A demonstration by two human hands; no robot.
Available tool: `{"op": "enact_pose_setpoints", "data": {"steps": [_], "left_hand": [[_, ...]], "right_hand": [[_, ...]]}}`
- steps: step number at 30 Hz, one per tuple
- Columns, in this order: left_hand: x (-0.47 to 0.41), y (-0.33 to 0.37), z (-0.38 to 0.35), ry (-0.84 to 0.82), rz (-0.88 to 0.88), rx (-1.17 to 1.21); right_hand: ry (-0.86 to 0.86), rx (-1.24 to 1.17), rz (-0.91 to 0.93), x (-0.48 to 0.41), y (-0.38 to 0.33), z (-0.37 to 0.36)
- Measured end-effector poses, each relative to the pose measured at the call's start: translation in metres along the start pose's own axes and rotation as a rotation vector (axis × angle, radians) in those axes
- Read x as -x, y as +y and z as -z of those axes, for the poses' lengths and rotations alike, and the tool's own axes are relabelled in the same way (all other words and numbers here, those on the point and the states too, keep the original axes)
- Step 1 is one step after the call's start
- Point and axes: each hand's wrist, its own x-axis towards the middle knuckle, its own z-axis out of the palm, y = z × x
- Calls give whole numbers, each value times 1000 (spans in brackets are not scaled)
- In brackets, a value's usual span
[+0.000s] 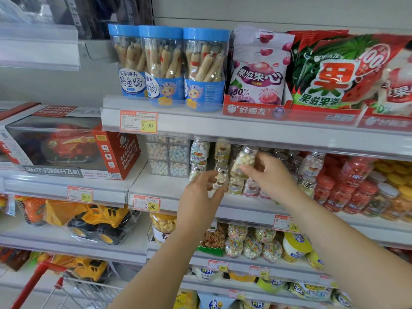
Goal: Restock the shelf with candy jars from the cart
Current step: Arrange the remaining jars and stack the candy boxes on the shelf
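Observation:
Both hands reach into the middle shelf, where small clear candy jars with silver lids stand in rows. My left hand holds one small jar upright at the front of the row. My right hand grips a second jar, tilted to the left, above the jars standing there. More of these candy jars fill the shelf to the right. A corner of the red-handled wire cart shows at the bottom left.
Blue-lidded tubs and fruit candy bags sit on the shelf above, its edge overhanging my hands. Clear boxes of pastel balls stand left of the jars, red jars to the right. Boxed toys fill the left bay.

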Motion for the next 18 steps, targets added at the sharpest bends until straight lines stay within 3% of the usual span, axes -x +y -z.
{"op": "enact_pose_setpoints", "data": {"steps": [6,12,18], "left_hand": [[-10,8,-5,-87,-6,-14],[-32,20,-15,-253,84,-137],[-43,26,-20,-289,105,-173]], "right_hand": [[80,192,-12,-28,0,2],[3,315,-96,-51,-3,-4],[-45,298,-131,-63,5,-7]]}}
